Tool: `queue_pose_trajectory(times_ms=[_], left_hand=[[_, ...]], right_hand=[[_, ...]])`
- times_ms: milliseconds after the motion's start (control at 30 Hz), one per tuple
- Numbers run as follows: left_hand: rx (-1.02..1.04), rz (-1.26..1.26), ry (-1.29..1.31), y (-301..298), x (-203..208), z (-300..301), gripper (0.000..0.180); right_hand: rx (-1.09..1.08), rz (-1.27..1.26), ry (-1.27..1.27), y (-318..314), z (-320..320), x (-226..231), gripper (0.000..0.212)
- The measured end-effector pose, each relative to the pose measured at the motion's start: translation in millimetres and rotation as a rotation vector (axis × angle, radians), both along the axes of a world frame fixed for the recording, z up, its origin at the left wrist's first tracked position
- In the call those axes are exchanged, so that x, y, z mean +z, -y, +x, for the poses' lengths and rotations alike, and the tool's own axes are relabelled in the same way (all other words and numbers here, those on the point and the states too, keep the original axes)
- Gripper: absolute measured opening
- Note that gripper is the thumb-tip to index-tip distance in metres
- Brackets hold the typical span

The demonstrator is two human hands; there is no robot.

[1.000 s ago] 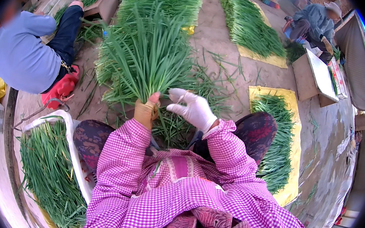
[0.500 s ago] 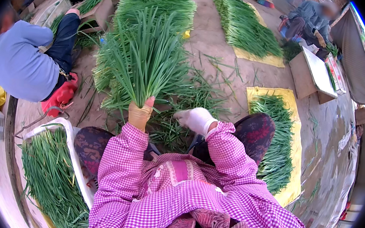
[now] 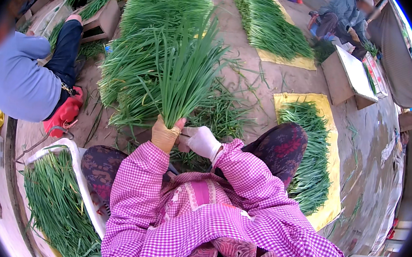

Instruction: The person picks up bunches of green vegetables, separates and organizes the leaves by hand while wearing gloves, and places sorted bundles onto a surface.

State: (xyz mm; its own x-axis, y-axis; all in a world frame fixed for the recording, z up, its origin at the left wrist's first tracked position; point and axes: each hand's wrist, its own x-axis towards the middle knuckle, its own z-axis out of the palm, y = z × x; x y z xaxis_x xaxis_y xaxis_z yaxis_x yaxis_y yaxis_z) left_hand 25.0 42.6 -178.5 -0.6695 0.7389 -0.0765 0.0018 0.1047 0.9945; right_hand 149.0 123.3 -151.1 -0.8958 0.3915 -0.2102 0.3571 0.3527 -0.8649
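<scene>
A bunch of garlic chives fans upward and away from my left hand, which wears a tan glove and is closed round the stem ends. My right hand, in a white glove, is right beside it with bent fingers pressed together near the base of the bunch. Whatever those fingers pinch is too small to make out. Beyond the bunch lies a large pile of garlic chives. Loose green leaves are scattered on the ground between the pile and my knees.
At my left stands a white crate of chives. Chives lie on a yellow sheet to my right and on another yellow sheet farther off. A person sits at the left; another person works by a box.
My right hand has moved left to meet my left hand at the stem ends. My left hand, with the bunch, has shifted slightly right and nearer to me.
</scene>
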Motion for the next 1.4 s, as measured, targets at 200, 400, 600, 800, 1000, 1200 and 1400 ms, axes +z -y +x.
queue_pose_trajectory(times_ms=[200, 400, 600, 800, 1000, 1200, 1400], left_hand=[[-0.002, 0.087, -0.290, 2, -19, -9, 0.036], [0.014, -0.185, -0.658, 8, 2, -14, 0.044], [-0.010, -0.356, -1.166, 19, 30, -14, 0.041], [0.056, -0.305, -1.453, 24, 19, -22, 0.022], [0.075, -0.410, -1.624, 13, 26, -14, 0.005], [0.128, -0.423, -1.864, 17, 41, -36, 0.005], [0.220, -0.463, -2.057, 7, 68, -69, 0.007]], right_hand=[[0.456, 0.557, -0.239, -15, 8, -17, 0.029], [0.781, 0.404, 0.411, 24, 8, -2, 0.039], [0.576, 0.059, -0.048, 3, 29, 56, 0.037], [-0.209, -0.241, -0.603, -44, 57, 130, 0.018], [-0.409, 0.924, -0.267, -85, 17, 62, 0.015], [-0.545, -0.199, -0.691, -84, 50, 109, 0.016], [-0.261, 0.028, -0.404, -120, 111, 106, 0.038]])
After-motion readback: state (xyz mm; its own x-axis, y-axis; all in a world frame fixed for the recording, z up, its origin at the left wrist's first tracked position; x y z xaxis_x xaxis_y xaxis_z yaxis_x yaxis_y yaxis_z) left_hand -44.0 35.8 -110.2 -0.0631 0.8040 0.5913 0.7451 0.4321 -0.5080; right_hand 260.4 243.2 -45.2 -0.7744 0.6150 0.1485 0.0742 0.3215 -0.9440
